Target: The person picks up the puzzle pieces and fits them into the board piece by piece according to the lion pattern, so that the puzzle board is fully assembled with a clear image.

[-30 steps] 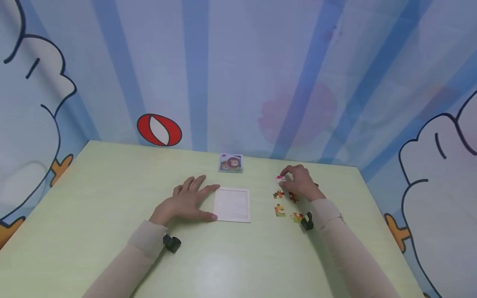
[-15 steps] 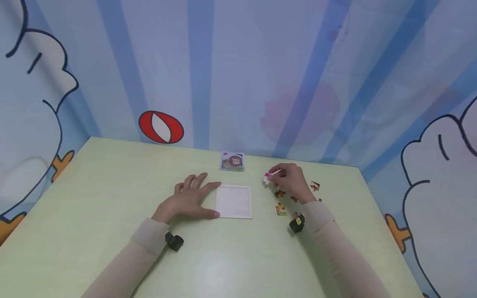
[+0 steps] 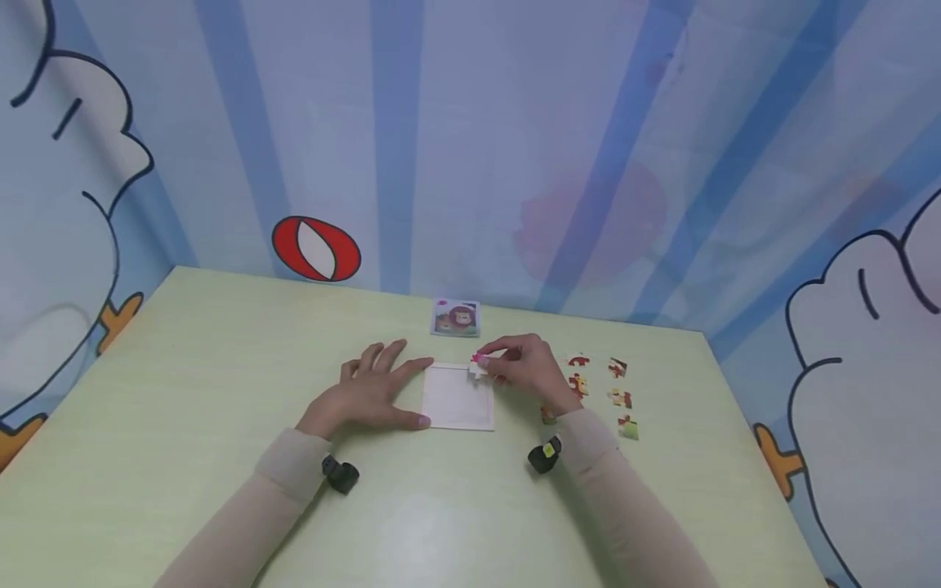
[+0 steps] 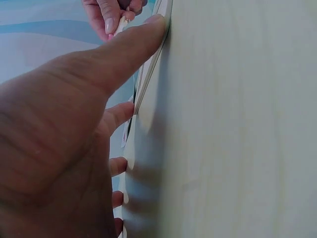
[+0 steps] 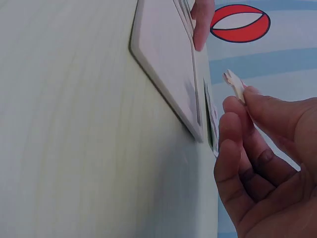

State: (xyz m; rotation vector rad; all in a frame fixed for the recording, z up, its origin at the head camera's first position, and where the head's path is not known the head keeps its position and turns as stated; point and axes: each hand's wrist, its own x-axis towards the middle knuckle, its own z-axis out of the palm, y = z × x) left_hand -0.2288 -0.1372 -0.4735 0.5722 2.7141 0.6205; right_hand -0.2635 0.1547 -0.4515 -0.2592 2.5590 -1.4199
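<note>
A square white puzzle frame [image 3: 457, 398] lies flat in the middle of the table. My left hand [image 3: 367, 394] spreads along its left side, thumb at the near corner and index fingertip at the far one. In the left wrist view the thumb [image 4: 124, 47] rests straight against the frame's edge. My right hand [image 3: 528, 369] pinches a white and pink puzzle piece [image 3: 476, 366] between thumb and fingers, over the frame's far right corner. The right wrist view shows this puzzle piece [image 5: 235, 85] edge-on, raised above the frame [image 5: 166, 64].
Several loose puzzle pieces [image 3: 620, 398] lie right of the frame, some partly hidden by my right hand and sleeve. A picture card [image 3: 455, 318] with a lion stands beyond the frame, near the table's back edge. A printed cloth backdrop [image 3: 456, 147] rises behind the table [image 3: 243, 343].
My right hand has picked up the white and pink puzzle piece and carried it left from the loose pieces to over the frame. The left hand has kept its place.
</note>
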